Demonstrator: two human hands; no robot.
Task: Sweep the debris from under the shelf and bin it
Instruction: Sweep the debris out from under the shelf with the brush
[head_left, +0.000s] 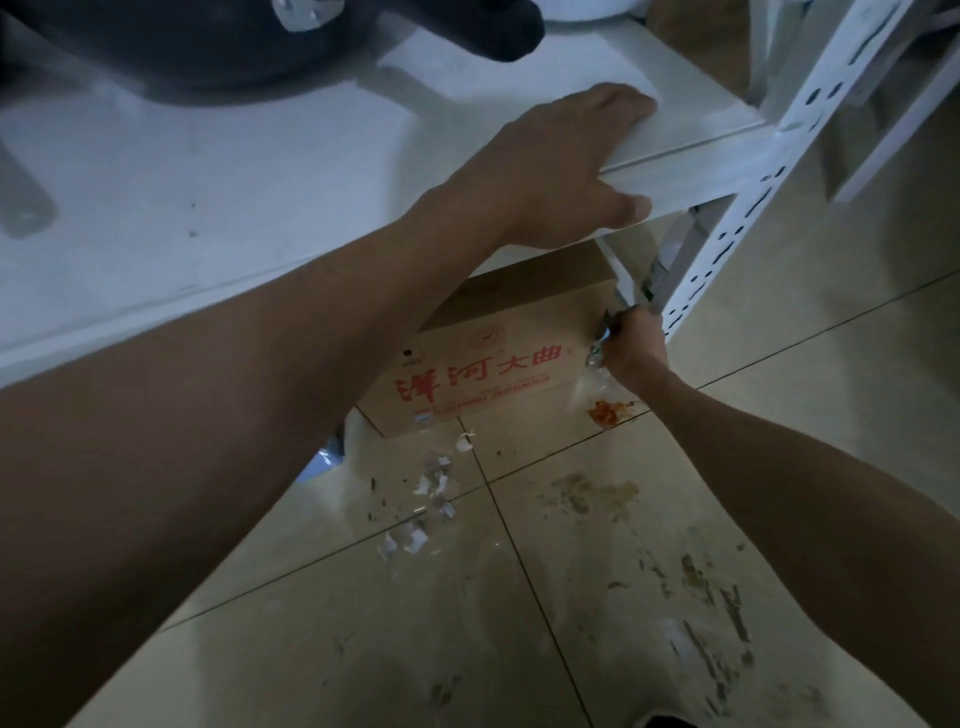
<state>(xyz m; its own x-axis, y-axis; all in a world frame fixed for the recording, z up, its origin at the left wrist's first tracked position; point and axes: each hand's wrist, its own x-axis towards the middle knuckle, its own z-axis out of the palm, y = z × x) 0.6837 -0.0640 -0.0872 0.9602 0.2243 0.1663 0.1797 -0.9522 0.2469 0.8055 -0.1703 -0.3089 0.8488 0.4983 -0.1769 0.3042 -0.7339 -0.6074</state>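
Observation:
My left hand (561, 171) grips the front edge of the white shelf board (691, 156), thumb underneath. My right hand (636, 348) reaches low beside the shelf's white perforated post (727, 228) and is closed around a thin metallic handle (631, 291) that runs up under the shelf; what is at its end is hidden. Several white and shiny scraps of debris (431, 493) lie scattered on the tiled floor in front of a cardboard box (493, 364) with red characters, which sits under the shelf. An orange-red smear (610, 410) lies by the box's right corner.
A dark round object (208, 47) rests on the shelf at the top left. Brown dried stains (691, 571) mark the beige floor tiles to the right. A bluish plastic piece (324, 460) shows left of the box. More shelving stands at the top right.

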